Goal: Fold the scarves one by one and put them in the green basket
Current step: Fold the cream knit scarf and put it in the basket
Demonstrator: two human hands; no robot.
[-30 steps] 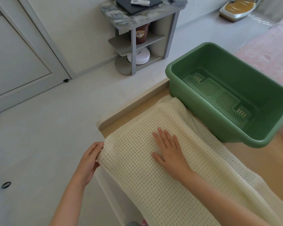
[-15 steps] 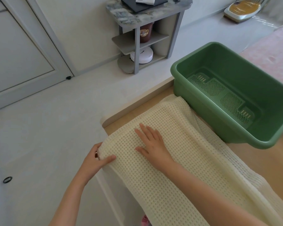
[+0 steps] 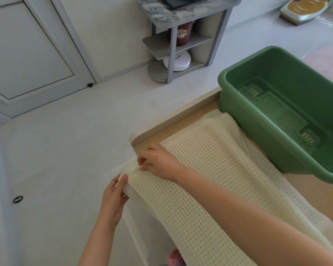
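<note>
1. Cream waffle-knit scarf (image 3: 210,169) lies along table (image 3: 181,123), one end just beside green basket (image 3: 238,112), the other draping off the edge.
2. Left grip (image 3: 113,198) pinches the draped corner; right grip (image 3: 160,164) pinches the same edge nearby.
3. Likely light, soft, floppy; take it by the corners.

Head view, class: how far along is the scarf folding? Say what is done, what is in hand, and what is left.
Done: little; the cream scarf lies spread on the table, seemingly doubled once. In hand: the left hand and right hand both pinch its end at the table's corner. Left: finishing the folds and putting it in the green basket, which holds nothing.
</note>
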